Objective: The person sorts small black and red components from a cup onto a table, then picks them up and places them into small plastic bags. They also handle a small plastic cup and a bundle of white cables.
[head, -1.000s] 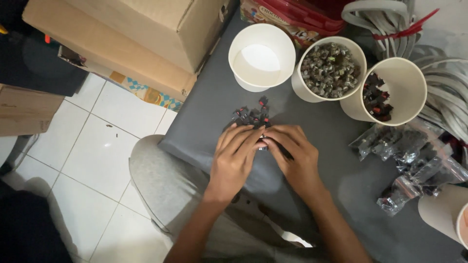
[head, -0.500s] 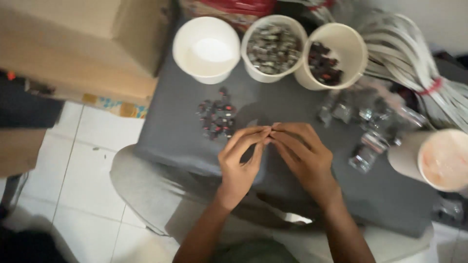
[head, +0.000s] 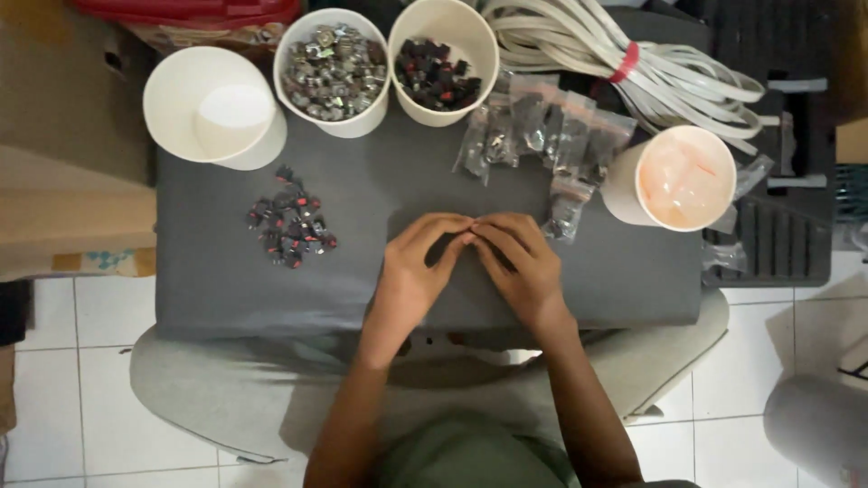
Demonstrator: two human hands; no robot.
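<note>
My left hand (head: 414, 267) and my right hand (head: 524, 262) rest on the grey board (head: 217, 298) across my lap. Their fingertips meet at the middle, pinched together on something too small to make out. A loose pile of small black and red parts (head: 289, 226) lies on the board to the left of my left hand. Several clear bags of dark parts (head: 542, 145) lie just beyond my right hand.
Along the far edge stand an empty white cup (head: 212, 108), a cup of silver metal parts (head: 333, 68) and a cup of dark parts (head: 441, 63). A white cup with an orange-tinted inside (head: 683, 176) stands right. A bundle of white cable (head: 633, 77) lies behind it. Cardboard boxes (head: 63, 190) are left.
The view has shifted, so the board and cups now sit centred. My hands stay joined at the fingertips and lie farther right of the parts pile.
</note>
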